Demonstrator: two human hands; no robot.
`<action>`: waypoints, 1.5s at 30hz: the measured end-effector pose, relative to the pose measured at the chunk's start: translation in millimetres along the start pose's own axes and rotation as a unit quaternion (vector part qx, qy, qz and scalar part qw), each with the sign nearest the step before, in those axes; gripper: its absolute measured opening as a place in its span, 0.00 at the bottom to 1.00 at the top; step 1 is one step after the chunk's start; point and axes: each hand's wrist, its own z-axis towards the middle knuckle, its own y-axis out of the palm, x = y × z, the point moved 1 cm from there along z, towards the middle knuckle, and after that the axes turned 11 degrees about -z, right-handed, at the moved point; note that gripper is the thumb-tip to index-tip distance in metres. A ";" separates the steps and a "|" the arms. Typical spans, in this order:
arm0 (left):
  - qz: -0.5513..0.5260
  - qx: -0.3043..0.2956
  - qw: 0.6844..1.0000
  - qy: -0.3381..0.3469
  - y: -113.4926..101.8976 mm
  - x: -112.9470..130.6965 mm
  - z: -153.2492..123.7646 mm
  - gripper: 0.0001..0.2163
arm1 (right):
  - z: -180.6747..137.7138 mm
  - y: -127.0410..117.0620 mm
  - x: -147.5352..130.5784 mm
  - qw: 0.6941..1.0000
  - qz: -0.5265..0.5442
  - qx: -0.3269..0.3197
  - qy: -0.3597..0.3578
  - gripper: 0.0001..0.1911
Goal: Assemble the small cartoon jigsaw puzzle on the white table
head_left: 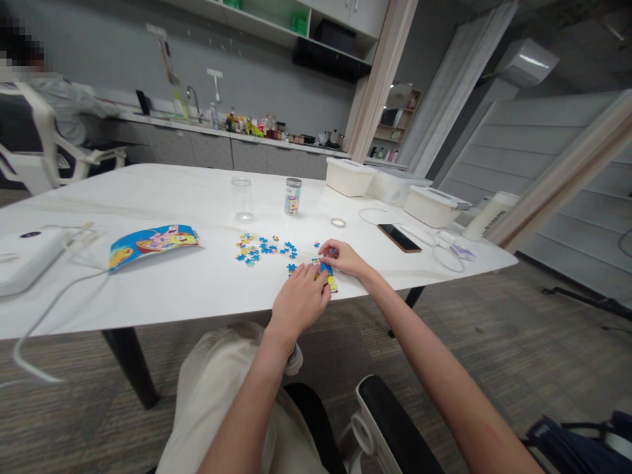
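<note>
A partly joined jigsaw puzzle (332, 280), blue with yellow parts, lies near the table's front edge. My left hand (300, 296) rests over it with fingers stretched out, hiding much of it. At its upper edge, my right hand (347, 258) has thumb and forefinger pinched together, with a small blue puzzle piece showing between the fingers. Loose puzzle pieces (268, 249), mostly blue with some yellow, are scattered to the left of the joined part. Farther left is a curved picture sheet (155, 245) with colourful cartoon figures.
On the white table (207, 296) stand a clear jar (241, 199) and a cartoon-printed tin (293, 197), with a ring-shaped lid (338, 222) nearby. A phone (399, 237), cables and storage boxes (349, 178) are at right. A white device (29, 260) sits left; a person (74, 108) is beyond.
</note>
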 end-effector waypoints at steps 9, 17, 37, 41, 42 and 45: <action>0.005 0.010 1.000 -0.006 1.3 -0.2 -0.3 0.16 | -3.0 -1.5 -9.9 0.999 -0.043 -0.002 -0.021 0.04; 0.003 0.011 1.000 -0.006 -0.6 0.2 -0.2 0.14 | -0.4 -2.7 -4.1 0.998 0.021 -0.026 0.043 0.07; -0.001 0.012 1.000 -0.001 -0.4 -0.2 -0.5 0.15 | 1.5 -3.7 -1.1 0.997 0.054 -0.042 0.032 0.08; 0.001 0.000 1.000 -0.006 1.2 -0.9 -0.2 0.16 | 2.3 -3.0 -0.4 0.999 0.023 -0.034 0.020 0.06; 0.001 -0.001 1.000 -0.008 1.4 -0.8 -0.1 0.16 | 2.4 -2.7 -0.3 0.999 0.019 -0.032 0.017 0.06; 0.001 -0.002 1.000 -0.010 0.6 0.0 0.2 0.16 | 2.5 -2.0 -0.4 0.999 0.016 -0.027 0.014 0.05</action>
